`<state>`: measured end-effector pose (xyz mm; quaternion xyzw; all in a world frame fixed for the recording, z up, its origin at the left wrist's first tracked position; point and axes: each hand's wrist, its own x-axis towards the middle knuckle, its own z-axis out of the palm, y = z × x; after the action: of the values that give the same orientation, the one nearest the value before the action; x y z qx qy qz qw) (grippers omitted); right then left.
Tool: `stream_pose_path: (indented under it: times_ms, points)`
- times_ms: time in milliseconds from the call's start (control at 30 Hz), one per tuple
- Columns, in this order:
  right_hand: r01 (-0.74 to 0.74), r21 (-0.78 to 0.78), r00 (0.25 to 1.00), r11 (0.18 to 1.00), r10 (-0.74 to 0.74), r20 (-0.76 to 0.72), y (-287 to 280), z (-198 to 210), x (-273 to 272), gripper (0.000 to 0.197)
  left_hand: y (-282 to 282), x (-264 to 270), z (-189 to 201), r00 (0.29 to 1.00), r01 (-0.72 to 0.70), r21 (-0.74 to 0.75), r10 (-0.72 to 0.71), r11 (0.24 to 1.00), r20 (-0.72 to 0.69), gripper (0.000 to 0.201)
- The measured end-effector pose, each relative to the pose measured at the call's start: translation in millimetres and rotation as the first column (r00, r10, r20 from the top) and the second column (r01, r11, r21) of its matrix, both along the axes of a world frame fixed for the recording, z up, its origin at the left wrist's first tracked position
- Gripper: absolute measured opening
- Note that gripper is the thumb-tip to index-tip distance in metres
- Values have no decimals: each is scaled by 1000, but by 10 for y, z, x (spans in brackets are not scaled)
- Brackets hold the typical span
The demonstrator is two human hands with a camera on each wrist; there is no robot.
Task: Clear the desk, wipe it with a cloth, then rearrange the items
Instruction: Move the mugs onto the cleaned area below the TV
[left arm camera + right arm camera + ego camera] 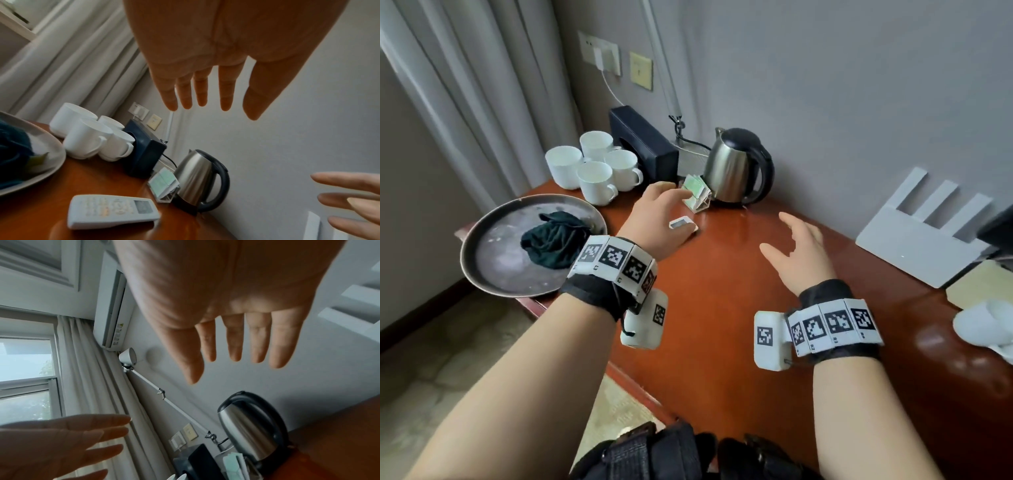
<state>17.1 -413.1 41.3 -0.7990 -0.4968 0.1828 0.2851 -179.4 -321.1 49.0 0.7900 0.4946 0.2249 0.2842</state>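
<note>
A white remote control (pixel 683 224) lies flat on the red-brown desk (pixel 722 308), keypad up in the left wrist view (pixel 111 209). My left hand (pixel 664 205) hovers just above it with straight, spread fingers (pixel 225 97), holding nothing. My right hand (pixel 787 240) hangs open over the middle of the desk, fingers (pixel 257 345) straight, also empty. A crumpled dark green cloth (pixel 551 240) sits on the round metal tray (pixel 493 274) at the desk's left end.
At the back stand several white cups (pixel 595 168), a black box (pixel 643 144), a small holder of tea packets (pixel 697 193) and a steel kettle (pixel 736 168). A white router (pixel 921 240) leans at the right. The wall runs close behind.
</note>
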Motion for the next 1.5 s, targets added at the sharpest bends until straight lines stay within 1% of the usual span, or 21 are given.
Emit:
stream_pose_path:
  times_ms: [167, 300, 367, 433, 533, 667, 767, 967, 1100, 1233, 1300, 1367, 1433, 1500]
  points:
    - [-85, -8, 996, 996, 85, -37, 420, -29, -345, 59, 410, -442, -69, 994, -102, -61, 103, 993, 22, 53]
    - [-113, -1, 993, 994, 113, -33, 964, -46, -652, 58, 1035, -844, -114, 987, -152, -53, 154, 987, 37, 50]
    - [-119, -3, 992, 993, 119, -30, 1327, -63, -872, 58, 1420, -1054, -143, 987, -157, -65, 158, 986, 19, 50]
    - [-161, -50, 987, 986, 160, -13, 1748, -99, -1145, 59, 1828, -1274, -179, 988, -150, -70, 147, 986, -47, 52]
    - [-242, -169, 969, 955, 248, 15, 2360, -169, -1544, 63, 2395, -1556, -232, 974, -155, -70, 140, 985, -180, 57]
    - [-259, -337, 952, 905, 299, 70, 2980, -308, -1917, 73, 2989, -1772, -366, 927, -110, -116, 60, 987, -371, 72]
    - [-260, -448, 937, 855, 337, 98, 3290, -486, -2069, 79, 3288, -1821, -534, 903, -68, -160, -7, 985, -429, 79]
    - [-219, -588, 856, 779, 442, 267, 3662, -711, -2229, 79, 3664, -1798, -833, 898, -30, -232, -76, 972, -434, 87]
    - [-225, -612, 831, 758, 477, 284, 3823, -755, -2303, 79, 3772, -1760, -940, 884, 19, -277, -145, 961, -444, 86]
    - [-240, -667, 807, 706, 526, 267, 3922, -759, -2343, 96, 3833, -1752, -989, 848, 48, -289, -191, 956, -494, 83]
    - [-228, -678, 802, 699, 530, 277, 3932, -787, -2364, 100, 3845, -1747, -977, 833, 51, -285, -198, 957, -516, 85]
    - [-215, -680, 794, 701, 531, 296, 3926, -819, -2382, 100, 3847, -1736, -963, 817, 56, -276, -203, 960, -540, 87]
    - [-205, -666, 799, 718, 515, 309, 3918, -835, -2396, 96, 3842, -1720, -953, 799, 68, -270, -215, 960, -561, 90]
    - [-199, -630, 819, 750, 480, 314, 3922, -846, -2409, 89, 3833, -1705, -934, 788, 86, -258, -224, 962, -574, 88]
